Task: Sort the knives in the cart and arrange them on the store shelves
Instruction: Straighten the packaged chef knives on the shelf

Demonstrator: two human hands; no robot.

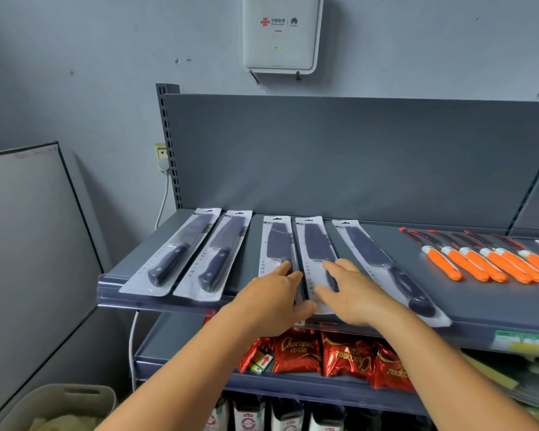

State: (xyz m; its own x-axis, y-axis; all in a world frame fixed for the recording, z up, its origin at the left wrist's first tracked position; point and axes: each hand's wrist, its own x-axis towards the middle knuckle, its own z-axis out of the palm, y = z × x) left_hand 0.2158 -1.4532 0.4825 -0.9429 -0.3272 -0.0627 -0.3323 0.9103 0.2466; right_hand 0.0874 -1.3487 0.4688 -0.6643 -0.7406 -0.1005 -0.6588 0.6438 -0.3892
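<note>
Several dark-handled knives in clear blister packs lie side by side on the grey top shelf (467, 293). Two packs sit at the left (175, 253), two cleaver packs in the middle, and a long knife pack (383, 259) to their right. My left hand (271, 300) rests with straight fingers on the lower end of the left cleaver pack (277, 241). My right hand (352, 290) lies flat on the right cleaver pack (315, 241). Several orange-handled knives (486, 259) lie in a row at the far right.
Red snack bags (346, 356) fill the shelf below, and boxed goods stand lower still. A beige basket (59, 405) sits at the bottom left beside a grey panel (28, 244). A white wall unit (280, 32) hangs above the shelf back.
</note>
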